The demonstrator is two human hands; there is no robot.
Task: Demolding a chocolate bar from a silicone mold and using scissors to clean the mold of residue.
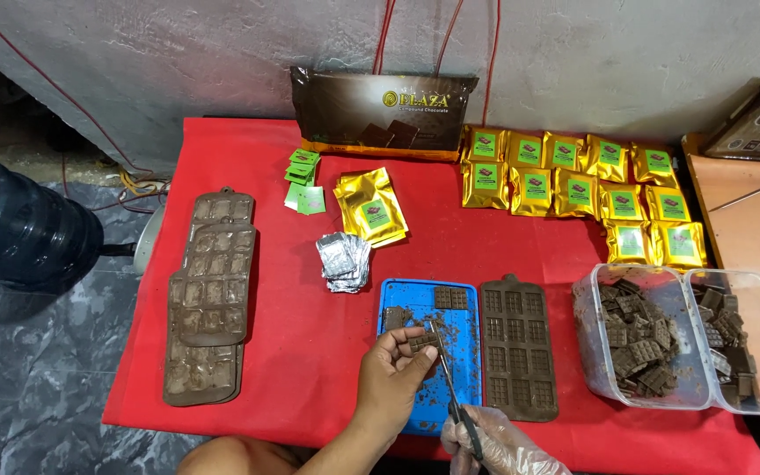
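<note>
My left hand [390, 376] pinches a small brown chocolate bar [421, 340] over a blue tray [464, 352] dusted with crumbs. My right hand [494, 449], in a clear plastic glove, grips a thin metal tool [447, 378] whose tip reaches up beside the bar. Two more chocolate pieces [450, 297] lie at the tray's far end. A brown silicone mould [518, 347] lies just right of the tray.
Stacked brown moulds [208, 295] lie at the left of the red cloth [310, 352]. Silver foil wrappers [345, 261], green labels [303, 180], gold pouches [578, 189] and a big brown chocolate pack [380, 110] sit farther back. Two clear tubs [701, 343] hold chocolate pieces.
</note>
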